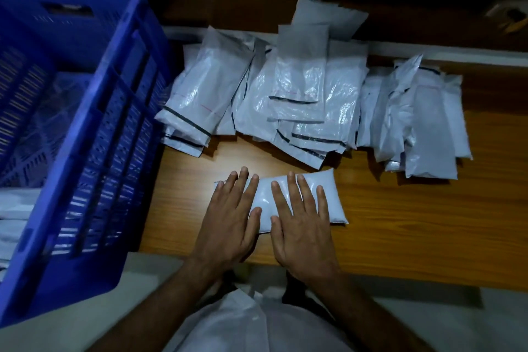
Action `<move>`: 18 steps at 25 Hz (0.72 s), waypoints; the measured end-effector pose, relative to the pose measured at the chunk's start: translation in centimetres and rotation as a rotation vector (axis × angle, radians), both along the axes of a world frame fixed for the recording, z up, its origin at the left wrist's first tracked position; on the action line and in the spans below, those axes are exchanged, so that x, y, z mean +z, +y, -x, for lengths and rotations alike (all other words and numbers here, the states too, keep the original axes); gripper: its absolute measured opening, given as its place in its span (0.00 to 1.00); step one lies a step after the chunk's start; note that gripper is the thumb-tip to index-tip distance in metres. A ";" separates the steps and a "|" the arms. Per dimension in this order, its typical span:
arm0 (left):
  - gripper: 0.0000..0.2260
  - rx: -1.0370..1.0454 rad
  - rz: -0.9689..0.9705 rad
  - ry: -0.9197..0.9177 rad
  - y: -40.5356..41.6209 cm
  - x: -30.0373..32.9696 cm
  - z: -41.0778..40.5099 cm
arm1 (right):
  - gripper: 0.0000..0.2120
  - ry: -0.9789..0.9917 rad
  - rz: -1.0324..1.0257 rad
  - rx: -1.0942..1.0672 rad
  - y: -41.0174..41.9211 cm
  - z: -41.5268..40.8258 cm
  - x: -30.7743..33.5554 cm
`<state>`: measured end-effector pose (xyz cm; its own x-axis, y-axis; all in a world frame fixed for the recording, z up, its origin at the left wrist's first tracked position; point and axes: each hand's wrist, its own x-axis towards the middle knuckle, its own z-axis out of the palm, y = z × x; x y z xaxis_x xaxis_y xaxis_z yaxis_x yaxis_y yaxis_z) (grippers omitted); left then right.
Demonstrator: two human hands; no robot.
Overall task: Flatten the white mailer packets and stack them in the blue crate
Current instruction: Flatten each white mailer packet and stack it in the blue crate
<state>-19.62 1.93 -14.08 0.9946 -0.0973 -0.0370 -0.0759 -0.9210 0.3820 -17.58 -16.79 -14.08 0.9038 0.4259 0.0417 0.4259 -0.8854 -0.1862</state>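
One puffy white mailer packet (334, 200) lies crosswise on the wooden table near its front edge. My left hand (230, 218) presses flat on the packet's left end, fingers straight and spread. My right hand (300, 223) presses flat on its middle, side by side with the left. The packet's right end bulges out past my right hand. A loose heap of white mailer packets (300, 94) lies further back across the table. The blue crate (94, 134) stands at the left, with flat white packets (17, 208) stacked inside it.
The wooden table (414, 231) has bare surface to the right of my hands. A white bag (245, 323) sits below the table edge by my body. Behind the heap runs a white rail with a dark shelf beyond.
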 end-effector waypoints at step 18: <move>0.29 -0.161 -0.094 0.015 -3.4 0.7 -1.6 | 0.31 0.140 -0.222 -0.221 -4.7 -0.5 0.7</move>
